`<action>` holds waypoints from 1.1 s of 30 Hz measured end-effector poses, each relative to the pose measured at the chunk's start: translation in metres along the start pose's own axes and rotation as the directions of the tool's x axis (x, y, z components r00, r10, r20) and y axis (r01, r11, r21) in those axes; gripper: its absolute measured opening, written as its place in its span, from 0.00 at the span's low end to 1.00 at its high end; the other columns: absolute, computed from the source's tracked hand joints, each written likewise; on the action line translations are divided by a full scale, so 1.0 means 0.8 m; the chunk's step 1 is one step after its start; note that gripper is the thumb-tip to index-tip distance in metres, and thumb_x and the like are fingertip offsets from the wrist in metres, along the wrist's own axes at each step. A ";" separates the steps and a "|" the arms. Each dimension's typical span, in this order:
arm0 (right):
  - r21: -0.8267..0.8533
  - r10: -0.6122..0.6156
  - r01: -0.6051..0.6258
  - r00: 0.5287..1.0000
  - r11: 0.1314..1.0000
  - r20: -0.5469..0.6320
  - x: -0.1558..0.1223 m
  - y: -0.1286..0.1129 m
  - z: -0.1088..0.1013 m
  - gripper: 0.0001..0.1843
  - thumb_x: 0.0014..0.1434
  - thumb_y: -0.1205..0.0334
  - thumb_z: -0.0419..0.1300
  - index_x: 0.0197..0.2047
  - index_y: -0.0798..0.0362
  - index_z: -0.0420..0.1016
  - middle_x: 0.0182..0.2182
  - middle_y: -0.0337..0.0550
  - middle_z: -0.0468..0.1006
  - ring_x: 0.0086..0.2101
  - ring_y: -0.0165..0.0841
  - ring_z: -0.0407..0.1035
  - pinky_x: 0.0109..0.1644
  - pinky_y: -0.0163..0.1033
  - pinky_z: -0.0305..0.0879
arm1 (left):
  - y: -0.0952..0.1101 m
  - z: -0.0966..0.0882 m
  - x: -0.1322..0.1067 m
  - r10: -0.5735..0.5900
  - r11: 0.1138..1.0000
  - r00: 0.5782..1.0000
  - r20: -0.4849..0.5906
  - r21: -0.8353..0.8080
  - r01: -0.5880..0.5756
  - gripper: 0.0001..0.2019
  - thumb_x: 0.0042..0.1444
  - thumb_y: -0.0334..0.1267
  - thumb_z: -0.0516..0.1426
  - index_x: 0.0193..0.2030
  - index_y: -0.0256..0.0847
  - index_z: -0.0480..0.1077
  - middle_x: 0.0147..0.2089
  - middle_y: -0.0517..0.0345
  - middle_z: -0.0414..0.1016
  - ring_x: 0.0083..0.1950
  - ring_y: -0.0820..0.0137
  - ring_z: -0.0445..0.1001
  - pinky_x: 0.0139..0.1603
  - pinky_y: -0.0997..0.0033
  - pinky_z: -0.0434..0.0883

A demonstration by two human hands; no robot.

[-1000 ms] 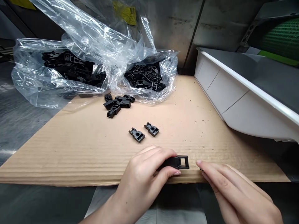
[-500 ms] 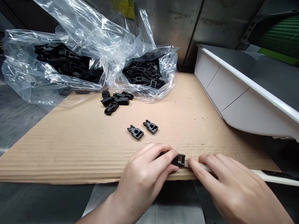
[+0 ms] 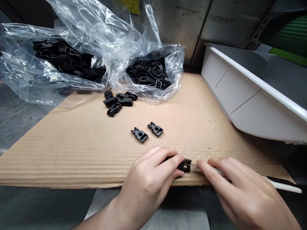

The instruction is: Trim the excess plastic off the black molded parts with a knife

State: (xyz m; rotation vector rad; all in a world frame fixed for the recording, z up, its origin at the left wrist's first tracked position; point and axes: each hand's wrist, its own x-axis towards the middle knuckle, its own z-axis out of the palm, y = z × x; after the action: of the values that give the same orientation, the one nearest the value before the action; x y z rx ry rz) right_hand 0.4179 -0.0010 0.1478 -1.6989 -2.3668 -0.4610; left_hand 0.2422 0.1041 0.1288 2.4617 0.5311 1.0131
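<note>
My left hand (image 3: 148, 172) pinches a small black plastic part (image 3: 185, 165) at the front edge of a corrugated cardboard sheet (image 3: 72, 153), with its square loop end sticking out to the right. My right hand (image 3: 237, 182) grips a slim white-handled tool (image 3: 283, 186) with a black strip along it. The tool's thin tip sits at the loop end of the part, and my fingers hide most of the tool's front. Two matching black parts (image 3: 139, 135) (image 3: 155, 129) lie loose on the cardboard just beyond my left hand.
A small heap of black parts (image 3: 117, 102) lies on the cardboard. Behind it are clear plastic bags full of more parts (image 3: 151, 75) (image 3: 64, 60). A white tray (image 3: 244, 92) stands along the right side. A metal wall (image 3: 230, 28) closes off the back.
My right hand has come in closer, with the white tool now showing in it, its tip at the part. The black part has turned a little in my left hand.
</note>
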 end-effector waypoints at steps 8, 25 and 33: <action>0.096 0.240 -0.226 0.953 0.969 -0.186 -0.003 -0.017 0.009 0.15 0.62 0.58 0.49 0.41 0.53 0.75 0.27 0.45 0.76 0.28 0.31 0.71 0.33 0.34 0.68 | 0.001 0.001 -0.001 -0.031 0.999 0.999 0.011 -0.025 0.031 0.06 0.58 0.28 0.53 0.40 0.36 0.71 0.36 0.53 0.75 0.35 0.68 0.72 0.36 0.70 0.71; 0.410 0.436 -0.328 0.877 0.851 -0.203 -0.013 -0.024 0.014 0.13 0.59 0.70 0.54 0.47 0.53 0.69 0.32 0.37 0.78 0.30 0.22 0.74 0.39 0.18 0.67 | 0.002 0.002 -0.009 -0.122 0.988 0.989 0.083 -0.081 0.129 0.09 0.54 0.21 0.52 0.38 0.39 0.64 0.33 0.58 0.71 0.34 0.69 0.69 0.34 0.71 0.67; 0.576 0.562 -0.425 0.824 0.698 -0.072 0.023 -0.039 0.020 0.08 0.59 0.64 0.54 0.40 0.51 0.73 0.31 0.37 0.79 0.31 0.26 0.75 0.33 0.22 0.68 | 0.001 0.006 -0.011 0.017 0.997 0.997 -0.073 -0.071 -0.022 0.08 0.55 0.21 0.52 0.36 0.36 0.66 0.32 0.53 0.74 0.32 0.69 0.70 0.34 0.71 0.70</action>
State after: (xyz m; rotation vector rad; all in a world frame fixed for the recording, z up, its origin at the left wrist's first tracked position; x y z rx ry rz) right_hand 0.3827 0.0117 0.1346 -1.7650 -1.5424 0.0939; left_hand 0.2402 0.0983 0.1214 2.3790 0.4861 1.1125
